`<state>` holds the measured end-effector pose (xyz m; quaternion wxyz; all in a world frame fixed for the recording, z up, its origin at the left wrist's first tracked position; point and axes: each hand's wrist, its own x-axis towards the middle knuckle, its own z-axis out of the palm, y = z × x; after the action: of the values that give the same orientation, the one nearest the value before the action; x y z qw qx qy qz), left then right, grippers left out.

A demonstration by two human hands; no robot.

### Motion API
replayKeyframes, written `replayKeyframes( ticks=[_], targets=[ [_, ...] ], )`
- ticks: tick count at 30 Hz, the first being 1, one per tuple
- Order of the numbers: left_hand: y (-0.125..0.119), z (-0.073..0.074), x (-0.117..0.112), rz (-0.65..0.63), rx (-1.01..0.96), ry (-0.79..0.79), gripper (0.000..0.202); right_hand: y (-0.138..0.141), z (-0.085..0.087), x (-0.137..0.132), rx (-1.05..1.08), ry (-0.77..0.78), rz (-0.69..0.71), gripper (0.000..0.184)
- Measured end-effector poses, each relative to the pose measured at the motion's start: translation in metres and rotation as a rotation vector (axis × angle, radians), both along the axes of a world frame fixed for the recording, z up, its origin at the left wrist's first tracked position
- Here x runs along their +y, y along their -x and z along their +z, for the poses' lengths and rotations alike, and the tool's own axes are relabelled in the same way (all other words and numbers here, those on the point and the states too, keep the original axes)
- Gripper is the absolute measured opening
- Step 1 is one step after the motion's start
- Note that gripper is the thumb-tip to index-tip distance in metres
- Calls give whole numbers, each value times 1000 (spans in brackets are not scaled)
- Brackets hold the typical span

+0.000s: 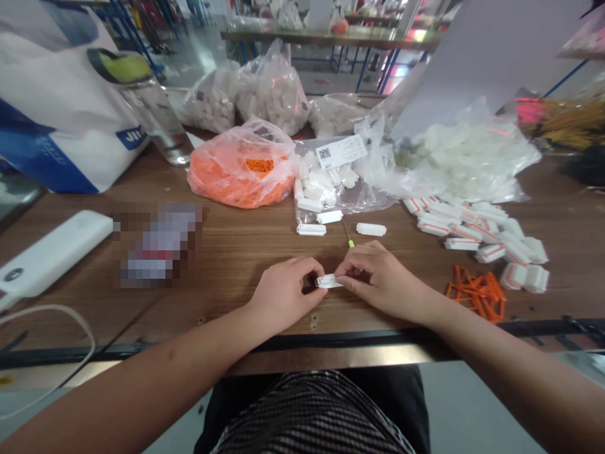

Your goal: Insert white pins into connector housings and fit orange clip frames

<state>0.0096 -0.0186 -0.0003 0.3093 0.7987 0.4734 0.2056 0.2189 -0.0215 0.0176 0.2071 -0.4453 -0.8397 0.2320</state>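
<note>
Close to the table's front edge, my left hand (286,291) pinches one end of a small white plastic piece (327,281) with rows of small marks or holes. The fingers of my right hand (380,277) close on its other end. Just beyond my right fingers a thin metal shaft with a yellow-green handle (350,243) points away from me; whether my hand touches it I cannot tell. Farther off lie a white plastic housing (311,229), a second white housing (329,217) and a third white housing (371,229).
At right are a pile of white pieces with orange strips (466,230) and loose orange frames (477,293). Behind stand a bag of orange parts (243,167), a bag of white parts (326,183) and a bottle (155,113). A white power bank (51,252) lies left.
</note>
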Motion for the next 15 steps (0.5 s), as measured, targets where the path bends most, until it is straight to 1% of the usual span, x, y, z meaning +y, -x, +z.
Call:
replayKeyframes(
  ticks=[3,5,10,12,15],
  targets=[
    [0,0,0,-5,0,-4,9,2,3,-1,-41,-52,25,12],
    [0,0,0,-3,4,2,9,3,5,-2,-76,-113,56,14],
    [-1,0,-1,3,-16,9,8,4,7,-8,-206,-338,127,23],
    [-1,0,-1,2,-22,9,8,3,6,-11,-235,-400,127,23],
    [-1,0,-1,7,-23,12,8,2,3,-14,-179,-463,93,20]
  ],
)
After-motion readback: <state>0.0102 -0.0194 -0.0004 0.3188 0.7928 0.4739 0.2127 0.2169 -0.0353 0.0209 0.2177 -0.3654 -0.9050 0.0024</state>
